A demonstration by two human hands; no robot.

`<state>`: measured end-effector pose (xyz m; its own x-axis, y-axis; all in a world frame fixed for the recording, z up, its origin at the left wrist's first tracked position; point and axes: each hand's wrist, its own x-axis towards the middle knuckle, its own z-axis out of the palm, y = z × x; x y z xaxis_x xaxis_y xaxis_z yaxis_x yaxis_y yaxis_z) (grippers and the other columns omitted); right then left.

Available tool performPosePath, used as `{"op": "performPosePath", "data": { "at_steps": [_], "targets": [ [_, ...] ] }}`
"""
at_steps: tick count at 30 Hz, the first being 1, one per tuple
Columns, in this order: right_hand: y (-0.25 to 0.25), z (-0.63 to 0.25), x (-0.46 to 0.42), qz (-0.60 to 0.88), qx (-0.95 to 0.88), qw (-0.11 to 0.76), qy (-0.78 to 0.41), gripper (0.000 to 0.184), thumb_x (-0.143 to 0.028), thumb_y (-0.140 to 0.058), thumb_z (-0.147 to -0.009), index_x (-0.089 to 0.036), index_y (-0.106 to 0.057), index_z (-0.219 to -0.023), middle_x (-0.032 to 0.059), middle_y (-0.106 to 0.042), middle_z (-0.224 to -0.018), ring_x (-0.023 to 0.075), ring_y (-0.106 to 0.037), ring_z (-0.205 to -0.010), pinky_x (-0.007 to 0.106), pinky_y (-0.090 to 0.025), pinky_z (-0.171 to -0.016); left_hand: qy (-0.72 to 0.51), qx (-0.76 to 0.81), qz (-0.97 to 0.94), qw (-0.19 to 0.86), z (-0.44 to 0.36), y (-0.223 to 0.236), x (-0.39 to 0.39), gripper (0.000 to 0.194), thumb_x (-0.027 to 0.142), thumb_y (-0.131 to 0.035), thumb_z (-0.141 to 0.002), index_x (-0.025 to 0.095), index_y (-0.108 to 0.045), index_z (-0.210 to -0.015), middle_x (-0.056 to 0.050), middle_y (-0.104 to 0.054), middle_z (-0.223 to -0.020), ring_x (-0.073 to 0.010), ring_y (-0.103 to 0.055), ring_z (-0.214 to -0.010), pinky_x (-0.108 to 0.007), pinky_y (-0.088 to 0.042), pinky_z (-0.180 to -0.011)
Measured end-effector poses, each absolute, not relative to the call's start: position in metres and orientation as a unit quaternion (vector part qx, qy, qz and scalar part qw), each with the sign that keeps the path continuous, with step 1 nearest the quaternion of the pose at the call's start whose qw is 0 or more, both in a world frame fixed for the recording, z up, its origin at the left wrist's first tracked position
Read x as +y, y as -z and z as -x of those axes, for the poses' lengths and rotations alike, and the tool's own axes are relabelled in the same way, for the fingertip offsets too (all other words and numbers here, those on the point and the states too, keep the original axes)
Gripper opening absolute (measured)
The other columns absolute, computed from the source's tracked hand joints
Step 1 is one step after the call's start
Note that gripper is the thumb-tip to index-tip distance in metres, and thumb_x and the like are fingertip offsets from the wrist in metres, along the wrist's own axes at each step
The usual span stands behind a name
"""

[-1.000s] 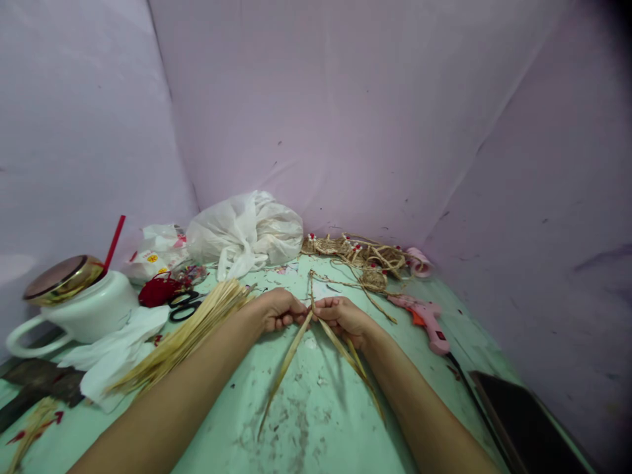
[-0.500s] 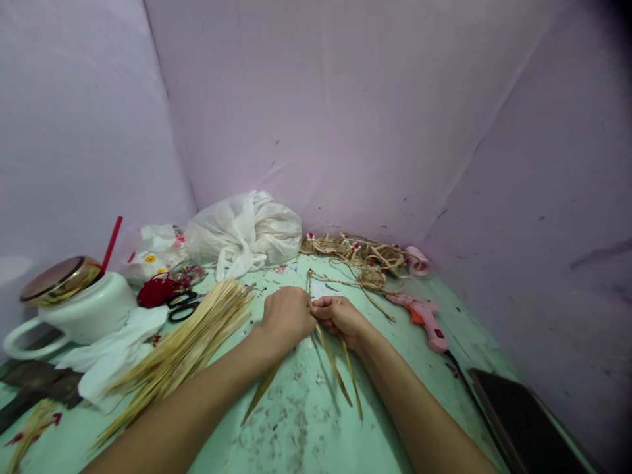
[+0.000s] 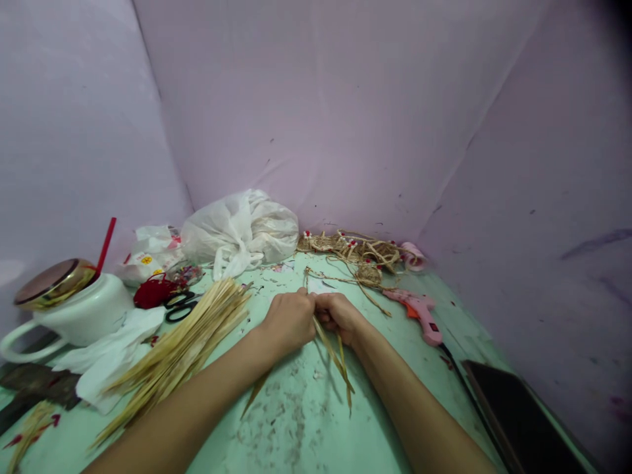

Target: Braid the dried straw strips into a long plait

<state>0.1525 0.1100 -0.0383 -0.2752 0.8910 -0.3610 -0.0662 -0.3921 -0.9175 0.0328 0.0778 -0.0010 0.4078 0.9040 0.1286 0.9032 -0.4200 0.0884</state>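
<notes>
My left hand (image 3: 292,318) and my right hand (image 3: 338,317) meet at the middle of the green table, both closed on dried straw strips (image 3: 334,355). The loose ends of the strips hang down below my hands, two under the right one and another under my left wrist. From between my fingers a thin twisted cord (image 3: 307,279) runs up and away toward the back. The fingertips and the exact spot they pinch are mostly hidden. A bundle of dried straw strips (image 3: 187,349) lies left of my left hand.
At left are black-handled scissors (image 3: 180,307), red yarn (image 3: 153,291), a white mug (image 3: 96,313) and a hammer-like tool (image 3: 39,385). A white plastic bag (image 3: 241,230) and braided pieces (image 3: 360,250) lie along the back. At right are a pink glue gun (image 3: 419,313) and a dark flat device (image 3: 518,415).
My right hand has curled more and pressed up against my left. The hanging strip ends have swung together and now cross. The view has shifted slightly.
</notes>
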Motion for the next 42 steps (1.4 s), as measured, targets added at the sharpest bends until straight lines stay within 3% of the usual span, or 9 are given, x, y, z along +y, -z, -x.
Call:
{"op": "performPosePath", "data": {
  "at_steps": [8,12,15,18,21,23,30,34,42],
  "targets": [
    [0.036,-0.163,0.112,0.451,-0.401,0.33,-0.726,0.019,-0.021,-0.058,-0.056,-0.016,-0.04,-0.055,-0.0102,-0.026,-0.037,0.0006,-0.014,-0.032,0.018,-0.003,-0.035,-0.076,0.411,-0.908,0.041,-0.02,-0.003,0.079,0.027,0.015,-0.045,-0.065,0.015,-0.062,-0.086,-0.01,-0.06,-0.089,-0.0206,-0.056,-0.078,-0.03,-0.04,-0.07],
    [0.035,-0.167,0.112,0.428,-0.43,0.309,-0.733,0.017,-0.025,-0.062,-0.057,-0.013,-0.049,-0.058,-0.0106,-0.025,-0.036,0.001,-0.012,-0.032,0.019,-0.002,-0.035,-0.218,0.509,-0.827,0.097,-0.014,-0.003,0.092,0.021,0.015,-0.042,-0.067,0.016,-0.063,-0.073,-0.007,-0.062,-0.078,-0.016,-0.056,-0.072,-0.026,-0.04,-0.067],
    [0.035,-0.168,0.111,0.425,-0.44,0.305,-0.73,0.018,-0.026,-0.064,-0.059,-0.012,-0.051,-0.059,-0.0103,-0.026,-0.035,0.001,-0.013,-0.031,0.018,-0.003,-0.035,-0.255,0.646,-0.657,0.294,-0.014,-0.004,0.102,0.019,0.016,-0.042,-0.068,0.013,-0.061,-0.072,-0.006,-0.062,-0.069,-0.0098,-0.05,-0.048,-0.022,-0.037,-0.049],
    [0.034,-0.167,0.111,0.423,-0.443,0.304,-0.73,0.018,-0.026,-0.064,-0.06,-0.012,-0.051,-0.058,-0.0094,-0.029,-0.035,0.0008,-0.015,-0.031,0.018,-0.005,-0.034,-0.181,0.635,-0.521,0.541,-0.017,-0.003,0.106,0.018,0.022,-0.045,-0.071,0.011,-0.058,-0.074,-0.006,-0.061,-0.064,-0.0043,-0.035,-0.032,-0.019,-0.023,-0.034],
    [0.033,-0.166,0.11,0.422,-0.447,0.304,-0.727,0.018,-0.026,-0.063,-0.061,-0.012,-0.052,-0.059,-0.0067,-0.037,-0.037,0.0007,-0.017,-0.032,0.017,-0.006,-0.034,-0.164,0.586,-0.427,0.669,-0.02,0.001,0.11,0.019,0.022,-0.041,-0.076,0.01,-0.054,-0.071,-0.007,-0.06,-0.06,-0.0019,-0.031,-0.03,-0.015,-0.015,-0.03],
    [0.032,-0.165,0.109,0.424,-0.446,0.307,-0.726,0.017,-0.025,-0.062,-0.062,-0.011,-0.052,-0.06,-0.0046,-0.042,-0.039,0.0007,-0.019,-0.032,0.016,-0.009,-0.034,-0.17,0.561,-0.381,0.715,-0.02,0.006,0.112,0.018,0.018,-0.039,-0.078,0.009,-0.053,-0.07,-0.007,-0.06,-0.058,-0.0013,-0.032,-0.03,-0.013,-0.016,-0.029],
    [0.031,-0.163,0.109,0.421,-0.421,0.33,-0.733,0.014,-0.02,-0.063,-0.061,-0.009,-0.054,-0.059,-0.0034,-0.046,-0.043,0.0001,-0.023,-0.034,0.015,-0.011,-0.033,-0.198,0.535,-0.35,0.744,-0.015,0.017,0.118,0.019,0.012,-0.041,-0.079,0.009,-0.051,-0.063,0.0,-0.05,-0.042,-0.0039,-0.044,-0.033,-0.01,-0.032,-0.033],
    [0.033,-0.165,0.111,0.412,-0.413,0.33,-0.742,0.015,-0.022,-0.063,-0.061,-0.009,-0.056,-0.059,-0.0042,-0.045,-0.042,-0.0001,-0.02,-0.033,0.015,-0.011,-0.032,-0.201,0.481,-0.336,0.784,-0.011,0.019,0.121,0.021,0.013,-0.039,-0.08,0.007,-0.054,-0.067,-0.004,-0.057,-0.051,-0.0067,-0.052,-0.039,-0.014,-0.04,-0.037],
    [0.035,-0.164,0.112,0.405,-0.4,0.344,-0.747,0.013,-0.017,-0.065,-0.056,-0.008,-0.056,-0.057,-0.0019,-0.051,-0.048,-0.0011,-0.025,-0.034,0.014,-0.01,-0.033,-0.252,0.523,-0.421,0.697,-0.017,0.019,0.116,0.016,0.017,-0.049,-0.075,0.009,-0.053,-0.062,0.001,-0.049,-0.043,-0.0049,-0.043,-0.031,-0.013,-0.029,-0.028]
  ]
}}
